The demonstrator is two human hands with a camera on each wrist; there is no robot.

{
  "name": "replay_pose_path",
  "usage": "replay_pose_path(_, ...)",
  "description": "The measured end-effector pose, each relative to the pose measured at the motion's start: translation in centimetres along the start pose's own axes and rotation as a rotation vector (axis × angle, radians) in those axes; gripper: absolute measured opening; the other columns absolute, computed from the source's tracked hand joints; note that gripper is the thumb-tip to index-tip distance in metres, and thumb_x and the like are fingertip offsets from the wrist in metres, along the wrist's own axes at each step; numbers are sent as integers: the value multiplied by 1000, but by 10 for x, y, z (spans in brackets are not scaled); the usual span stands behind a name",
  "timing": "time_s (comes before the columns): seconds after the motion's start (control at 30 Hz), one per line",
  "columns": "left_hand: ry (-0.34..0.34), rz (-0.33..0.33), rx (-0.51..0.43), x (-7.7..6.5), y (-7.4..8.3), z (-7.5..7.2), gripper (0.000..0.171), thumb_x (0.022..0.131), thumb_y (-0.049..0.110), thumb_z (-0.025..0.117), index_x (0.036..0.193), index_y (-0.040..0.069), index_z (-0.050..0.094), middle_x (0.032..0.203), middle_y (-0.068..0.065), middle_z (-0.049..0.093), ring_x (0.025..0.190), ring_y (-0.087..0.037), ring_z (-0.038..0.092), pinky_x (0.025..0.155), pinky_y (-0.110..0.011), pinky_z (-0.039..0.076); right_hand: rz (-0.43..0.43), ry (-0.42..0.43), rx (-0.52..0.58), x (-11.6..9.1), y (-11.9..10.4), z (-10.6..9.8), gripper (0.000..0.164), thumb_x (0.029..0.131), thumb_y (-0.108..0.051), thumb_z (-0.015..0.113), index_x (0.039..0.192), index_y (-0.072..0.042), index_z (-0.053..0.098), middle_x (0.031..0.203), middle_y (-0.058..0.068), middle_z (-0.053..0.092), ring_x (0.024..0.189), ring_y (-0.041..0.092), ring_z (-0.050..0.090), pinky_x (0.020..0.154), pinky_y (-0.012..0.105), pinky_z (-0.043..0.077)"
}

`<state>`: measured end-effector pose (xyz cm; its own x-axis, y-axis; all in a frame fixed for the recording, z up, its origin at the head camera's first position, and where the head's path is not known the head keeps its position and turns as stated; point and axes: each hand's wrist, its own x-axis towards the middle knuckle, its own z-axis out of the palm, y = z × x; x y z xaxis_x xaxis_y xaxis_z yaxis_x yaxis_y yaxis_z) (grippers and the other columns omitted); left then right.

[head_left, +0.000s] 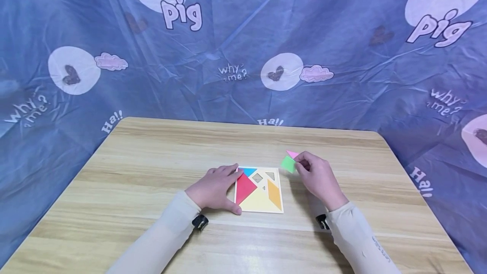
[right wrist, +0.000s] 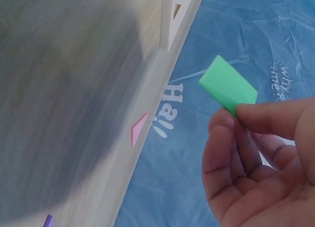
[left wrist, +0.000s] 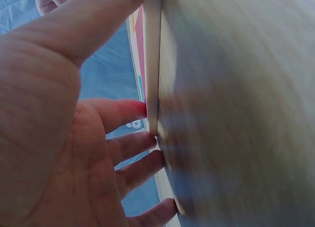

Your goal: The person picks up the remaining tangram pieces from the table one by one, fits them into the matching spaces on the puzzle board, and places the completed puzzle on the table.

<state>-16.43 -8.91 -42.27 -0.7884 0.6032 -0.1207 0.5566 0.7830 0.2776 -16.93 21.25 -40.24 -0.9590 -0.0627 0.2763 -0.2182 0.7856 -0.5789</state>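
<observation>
A shallow pale tangram board (head_left: 262, 212) lies flat on the table. Set in it are a red triangle (head_left: 245, 188), a blue piece (head_left: 249, 171), an orange parallelogram (head_left: 274, 195) and a pale yellow piece (head_left: 255, 202). A square recess (head_left: 257, 177) and a triangular recess (head_left: 270, 176) show bare. My left hand (head_left: 217, 187) rests along the board's left side, thumb at the near corner and fingertips at the far one; the left wrist view shows its fingers spread and nearly straight. With thumb and fingertips, my right hand (head_left: 316, 176) pinches a green square tile (right wrist: 229, 84) above the table, right of the board.
Beyond the green tile, a pink triangle (right wrist: 139, 129) lies on the wooden table (head_left: 171, 151). A small purple piece (right wrist: 48, 220) shows at the bottom of the right wrist view. Blue printed cloth (head_left: 236, 33) hangs behind and beside the table.
</observation>
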Motion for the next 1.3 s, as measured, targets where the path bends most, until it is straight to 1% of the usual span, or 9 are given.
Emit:
replay_pose_path(0.17, 0, -1, 4, 0, 0, 0, 111, 64, 71, 70, 150, 15, 29, 155, -7, 26, 140, -26, 25, 108, -50, 26, 21, 9, 28, 0, -2, 0, 4, 86, -12, 62, 86, -12, 65, 76, -2, 64, 67, 12, 57, 62, 25, 48)
replay_pose_path(0.33, 6, 5, 4, 0, 0, -1, 111, 64, 71, 70, 150, 14, 30, 155, -8, 27, 140, -26, 26, 108, -49, 27, 65, -74, 105, -1, -6, -2, 8, 90, -20, 64, 89, -12, 66, 79, 0, 64, 73, 15, 56, 64, 29, 47)
replay_pose_path(0.43, 13, 11, 4, 0, 0, -2, 111, 64, 70, 71, 149, 13, 31, 154, -8, 27, 139, -27, 27, 107, -50, 27, 105, -129, 164, -1, -7, -2, 10, 91, -22, 64, 90, -12, 65, 79, 2, 63, 71, 17, 55, 60, 28, 46)
replay_pose_path(0.6, 2, 5, 6, 1, -1, -1, 111, 64, 71, 70, 150, 14, 29, 155, -7, 26, 140, -26, 25, 108, -50, 27, 156, -175, 278, -1, -8, 1, 6, 90, -15, 64, 92, -9, 63, 77, 9, 62, 66, 20, 58, 55, 29, 50)
replay_pose_path(0.73, -3, 0, 8, 1, 0, -1, 111, 64, 71, 70, 150, 15, 29, 155, -7, 25, 140, -25, 25, 108, -49, 26, 175, -191, 353, -2, -9, 5, 9, 89, -9, 65, 97, -6, 63, 79, 12, 63, 69, 22, 61, 62, 35, 54)
replay_pose_path(0.83, 0, 2, 6, 1, 1, -1, 111, 64, 71, 70, 150, 14, 29, 155, -7, 26, 140, -26, 25, 108, -49, 27, 190, -198, 354, -3, -9, 7, 7, 89, -8, 65, 95, -7, 63, 77, 11, 62, 69, 22, 61, 60, 33, 54)
replay_pose_path(0.97, -1, 5, -2, 0, 1, -2, 111, 63, 71, 71, 150, 13, 30, 155, -9, 26, 140, -27, 26, 108, -50, 27, 205, -211, 339, -4, -11, 7, 4, 89, -9, 64, 91, -7, 63, 75, 9, 60, 67, 20, 58, 56, 28, 50)
replay_pose_path(1.17, -3, 0, 2, 0, 1, -2, 111, 64, 71, 70, 150, 14, 29, 155, -8, 26, 140, -26, 25, 108, -49, 26, 205, -224, 371, -5, -12, 9, 4, 89, -9, 64, 91, -6, 63, 73, 9, 59, 64, 18, 56, 53, 26, 49)
replay_pose_path(1.3, -1, -1, 3, 0, 0, -1, 111, 64, 71, 70, 150, 14, 30, 155, -7, 26, 140, -26, 25, 108, -49, 27, 197, -211, 361, -5, -14, 10, 3, 89, -11, 65, 90, -8, 64, 71, 8, 59, 61, 17, 53, 50, 25, 46)
